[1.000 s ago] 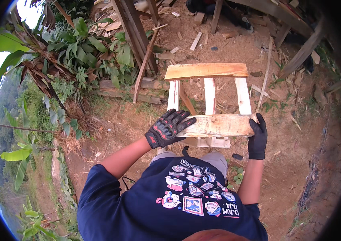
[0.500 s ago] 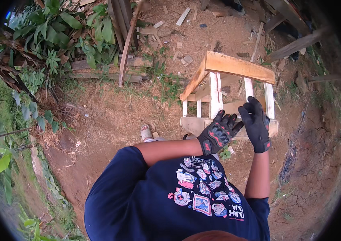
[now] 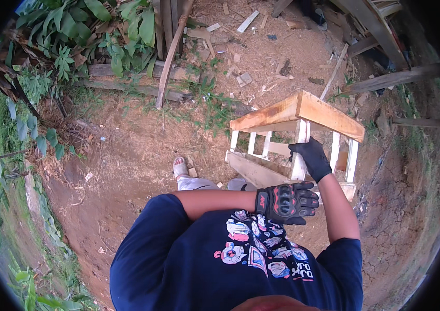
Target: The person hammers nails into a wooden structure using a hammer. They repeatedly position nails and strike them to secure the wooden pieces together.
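Observation:
A box-like wooden frame [image 3: 330,118] of pale, orange-tinged boards with whitish upright slats stands in front of me, one corner turned my way. My right hand [image 3: 314,157], in a black glove, is closed round the whitish corner slat, between the upper and lower boards. My left hand [image 3: 287,202], in a black glove with red trim and knuckle guards, hangs in front of my shirt, back side up. Its fingers are stretched out, close to the frame's lower board and beside my right forearm, with nothing visible in them. The palm is hidden.
Long weathered beams [image 3: 142,89] lie at the back left beside leafy plants [image 3: 82,23]. A slanting pole [image 3: 175,54] leans there. Wood scraps [image 3: 244,79] and sawdust litter the ground beyond the frame. Timber supports [image 3: 386,83] stand at the far right, with another person's foot [image 3: 321,23] nearby.
My right hand has moved forward and taken hold of the corner slat. My left hand has drawn back toward my body. The wooden frame has turned, bringing its corner nearer to me.

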The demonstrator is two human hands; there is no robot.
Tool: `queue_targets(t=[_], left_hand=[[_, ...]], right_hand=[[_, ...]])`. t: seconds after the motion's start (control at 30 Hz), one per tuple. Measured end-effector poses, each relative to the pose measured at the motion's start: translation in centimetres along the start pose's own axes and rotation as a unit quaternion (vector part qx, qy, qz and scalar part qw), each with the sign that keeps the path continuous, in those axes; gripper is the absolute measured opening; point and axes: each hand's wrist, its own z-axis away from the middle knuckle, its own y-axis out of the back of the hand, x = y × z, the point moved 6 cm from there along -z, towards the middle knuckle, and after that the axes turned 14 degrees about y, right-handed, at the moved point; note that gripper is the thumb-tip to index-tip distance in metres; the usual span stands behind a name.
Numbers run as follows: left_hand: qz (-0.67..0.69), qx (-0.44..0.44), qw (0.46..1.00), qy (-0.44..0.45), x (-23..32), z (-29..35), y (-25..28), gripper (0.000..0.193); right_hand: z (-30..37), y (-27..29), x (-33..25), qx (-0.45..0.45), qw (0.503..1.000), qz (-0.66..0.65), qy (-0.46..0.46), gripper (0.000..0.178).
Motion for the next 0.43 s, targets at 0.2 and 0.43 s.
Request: queue_targets(t=[0.2, 0.43], left_hand=[[-0.035, 0.103, 0.94, 0.324, -7.5, 9.9, 11.9, 0.039], [0.289, 0.32, 0.502, 0.75, -26.9, 37.1, 12.9, 0.062]], right_hand=[[4.3, 10.2, -0.2, 0.093, 0.98, -0.17, -0.042, 0.024], [11.3, 23.9, -0.8, 0.126, 0.966, -0.224, -0.018, 0.024]])
